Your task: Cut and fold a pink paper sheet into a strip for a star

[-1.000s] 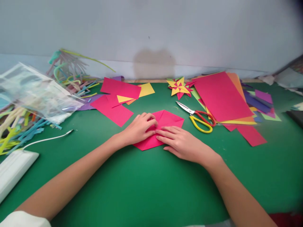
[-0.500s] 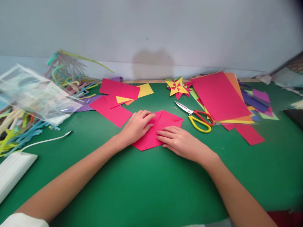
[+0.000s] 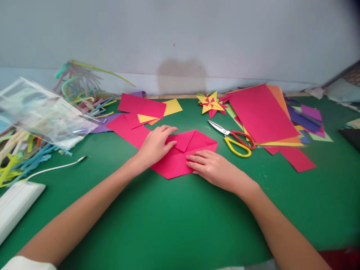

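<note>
A folded red paper [image 3: 173, 165] lies on the green table [image 3: 168, 217], with creases and a corner folded over at its top. My left hand [image 3: 159, 144] rests on the paper's left part, thumb and fingers apart. My right hand [image 3: 208, 167] lies on its right part, fingers stretched out to the left and pressing it flat. Scissors [image 3: 232, 137] with one red and one yellow handle lie to the right of the paper. Behind them stands a yellow and red paper star [image 3: 210, 104].
Red and yellow paper pieces [image 3: 142, 105] lie behind my left hand. A stack of coloured sheets [image 3: 263, 114] is at the back right. Coloured strips [image 3: 33, 161], a clear plastic bag [image 3: 45, 112] and a white device [image 3: 18, 204] with a cable fill the left.
My left hand has moved a little left and away from me, showing more of the red paper's upper fold. My right hand has stayed almost in place.
</note>
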`<state>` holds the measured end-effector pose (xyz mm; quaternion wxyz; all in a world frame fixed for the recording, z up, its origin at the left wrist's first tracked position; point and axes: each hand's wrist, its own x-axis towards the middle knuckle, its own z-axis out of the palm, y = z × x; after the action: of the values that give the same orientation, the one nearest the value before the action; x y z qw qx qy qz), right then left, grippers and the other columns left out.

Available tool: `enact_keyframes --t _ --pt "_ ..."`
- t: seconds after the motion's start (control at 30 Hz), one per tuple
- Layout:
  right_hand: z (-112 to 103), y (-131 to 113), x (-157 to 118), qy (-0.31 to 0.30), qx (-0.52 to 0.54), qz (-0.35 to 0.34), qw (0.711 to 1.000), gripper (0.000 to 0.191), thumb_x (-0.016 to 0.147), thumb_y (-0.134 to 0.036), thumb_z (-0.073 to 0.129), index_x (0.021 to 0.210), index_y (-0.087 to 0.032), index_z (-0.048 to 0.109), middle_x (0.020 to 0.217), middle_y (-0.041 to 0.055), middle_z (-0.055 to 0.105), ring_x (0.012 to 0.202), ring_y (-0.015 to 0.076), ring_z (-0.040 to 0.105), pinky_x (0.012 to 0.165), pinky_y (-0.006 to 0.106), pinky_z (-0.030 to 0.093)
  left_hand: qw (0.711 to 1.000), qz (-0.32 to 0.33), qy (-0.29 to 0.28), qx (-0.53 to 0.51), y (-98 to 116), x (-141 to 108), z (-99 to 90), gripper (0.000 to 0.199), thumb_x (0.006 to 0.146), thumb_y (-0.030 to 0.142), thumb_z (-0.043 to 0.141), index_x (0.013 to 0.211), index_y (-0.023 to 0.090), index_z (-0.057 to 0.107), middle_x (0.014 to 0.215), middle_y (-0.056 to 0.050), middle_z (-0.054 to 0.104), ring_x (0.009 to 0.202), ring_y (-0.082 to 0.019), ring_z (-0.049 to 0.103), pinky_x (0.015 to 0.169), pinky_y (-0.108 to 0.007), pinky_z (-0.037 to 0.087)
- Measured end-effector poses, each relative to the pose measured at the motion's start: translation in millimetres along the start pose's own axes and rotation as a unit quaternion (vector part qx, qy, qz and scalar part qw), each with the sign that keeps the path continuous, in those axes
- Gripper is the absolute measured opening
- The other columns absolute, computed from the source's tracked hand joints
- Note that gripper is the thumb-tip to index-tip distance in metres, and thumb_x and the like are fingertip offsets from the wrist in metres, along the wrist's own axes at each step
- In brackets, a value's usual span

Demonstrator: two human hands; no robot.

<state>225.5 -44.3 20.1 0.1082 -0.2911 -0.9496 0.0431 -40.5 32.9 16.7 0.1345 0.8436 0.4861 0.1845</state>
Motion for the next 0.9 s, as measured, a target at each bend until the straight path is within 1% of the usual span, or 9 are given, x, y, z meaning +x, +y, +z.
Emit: enact_keyframes --t 0.1,0.17,0.27,0.37,0.43,0.47,0.6,0.77,0.9 --pt "0.5 -0.6 0.1 0.004 0.006 0.001 1.0 0.029 0.106 -0.022 0.059 0.131 -0.016 0.072 0.14 0.0119 0.072 0.127 0.0315 0.066 0.109 0.051 0.055 0.999 -0.014 -0.019 0.048 -0.9 -0.7 -1.3 0.036 0.102 0.039 0.062 0.133 0.021 0.067 0.147 -0.012 0.063 0.134 -0.035 0.059 0.109 -0.052 0.051" --pt "0.5 -1.0 0.2 0.007 0.008 0.003 1.0 0.029 0.106 -0.022 0.06 0.131 -0.016 0.072 0.14 0.0126 0.072 0.127 0.0316 0.066 0.108 0.051 0.055 0.998 -0.011 -0.031 0.045 -1.8 -1.0 -0.9 0.03 0.101 0.04 0.064 0.124 0.021 0.069 0.146 -0.011 0.063 0.133 -0.034 0.059 0.109 -0.052 0.051" --pt "-0.1 -1.4 0.4 0.007 0.008 0.005 1.0 0.029 0.105 -0.022 0.061 0.131 -0.016 0.072 0.14 0.0128 0.072 0.127 0.0315 0.066 0.108 0.051 0.055 0.999 0.006 -0.022 0.027 -0.2 -1.1 -2.5 0.024 0.099 0.034 0.066 0.119 0.02 0.068 0.143 -0.011 0.065 0.129 -0.033 0.062 0.108 -0.05 0.051" --pt "-0.9 -1.7 1.2 0.007 0.01 0.006 1.0 0.028 0.105 -0.022 0.061 0.13 -0.016 0.072 0.141 0.0136 0.07 0.128 0.0314 0.065 0.109 0.051 0.055 0.997 0.028 0.027 0.064 7.4 -2.7 -5.8 0.03 0.099 0.025 0.064 0.129 0.02 0.064 0.146 -0.014 0.061 0.131 -0.035 0.059 0.107 -0.052 0.049" --pt "-1.5 -2.2 2.0 0.008 0.014 0.008 1.0 0.026 0.105 -0.023 0.061 0.127 -0.017 0.073 0.138 0.0147 0.071 0.127 0.0311 0.065 0.107 0.051 0.055 0.992 0.067 0.04 0.1 14.3 -4.9 -5.8 0.03 0.102 0.019 0.056 0.131 0.022 0.064 0.143 -0.015 0.063 0.128 -0.035 0.06 0.104 -0.053 0.048" --pt "-1.8 -2.5 2.3 0.008 0.015 0.009 1.0 0.025 0.105 -0.023 0.061 0.126 -0.017 0.073 0.135 0.015 0.072 0.125 0.0308 0.066 0.106 0.05 0.056 0.989 0.097 0.026 0.107 17.5 -6.2 -4.5 0.028 0.104 0.018 0.052 0.128 0.022 0.066 0.139 -0.014 0.065 0.123 -0.033 0.061 0.101 -0.051 0.048" --pt "-3.1 -3.0 3.0 0.001 0.011 0.008 1.0 0.023 0.107 -0.022 0.057 0.124 -0.017 0.073 0.128 0.0153 0.073 0.119 0.0299 0.067 0.102 0.049 0.056 0.979 0.187 -0.059 0.061 24.0 -10.3 7.2 0.026 0.108 0.02 0.047 0.117 0.022 0.07 0.123 -0.01 0.072 0.112 -0.028 0.065 0.094 -0.044 0.05" --pt "-4.6 -4.0 2.9 -0.016 -0.017 -0.002 1.0 0.024 0.109 -0.022 0.053 0.122 -0.015 0.071 0.129 0.0147 0.072 0.116 0.0299 0.067 0.101 0.047 0.057 0.984 0.171 -0.057 -0.004 18.3 -10.0 18.0 0.025 0.109 0.022 0.047 0.115 0.022 0.071 0.123 -0.009 0.072 0.114 -0.026 0.065 0.099 -0.044 0.05" --pt "-6.6 -9.0 2.3 -0.025 -0.036 -0.002 0.999 0.026 0.105 -0.013 0.056 0.126 -0.014 0.07 0.131 0.0156 0.073 0.119 0.0305 0.067 0.103 0.047 0.057 0.983 0.165 -0.057 -0.051 13.8 -7.3 17.6 0.025 0.107 0.018 0.046 0.112 0.021 0.071 0.121 -0.008 0.073 0.114 -0.025 0.065 0.1 -0.042 0.052"
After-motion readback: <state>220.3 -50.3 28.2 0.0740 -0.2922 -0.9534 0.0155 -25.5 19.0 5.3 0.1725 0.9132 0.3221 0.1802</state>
